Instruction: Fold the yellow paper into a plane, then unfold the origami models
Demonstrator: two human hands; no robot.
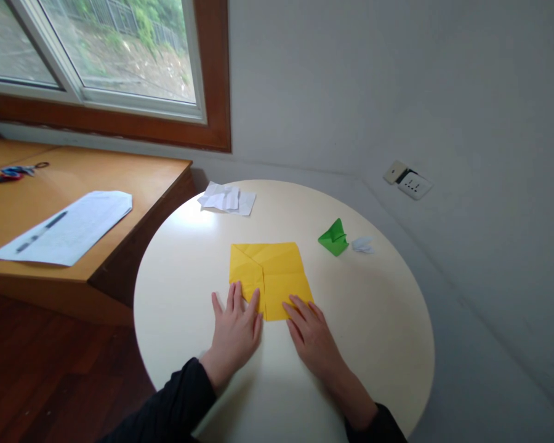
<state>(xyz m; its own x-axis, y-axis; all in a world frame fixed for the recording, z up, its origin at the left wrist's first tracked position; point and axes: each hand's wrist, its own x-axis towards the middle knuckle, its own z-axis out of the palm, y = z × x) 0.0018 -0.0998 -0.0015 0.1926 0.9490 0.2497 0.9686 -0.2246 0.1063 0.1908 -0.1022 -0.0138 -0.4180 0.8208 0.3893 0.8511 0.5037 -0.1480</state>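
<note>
A sheet of yellow paper (284, 277) lies flat on the round white table (180, 307). Its left side is folded inward, with the flap's edge running down near the middle, and creases cross the right part. My left hand (235, 329) rests with spread fingers on the lower left of the folded flap. Stretched fingers of my right hand (311, 335) press on the sheet's lower right corner. Both hands cover parts of the bottom edge. To the right of the sheet sits a folded green paper piece (335, 237).
Beside the green piece lies a small crumpled white paper (362, 245). Creased white papers (226, 199) lie at the table's far edge. On the wooden desk (152, 169) at left are white sheets (87, 218), a pen (41, 232) and scissors (16, 173). A wall with a socket (414, 184) bounds the right.
</note>
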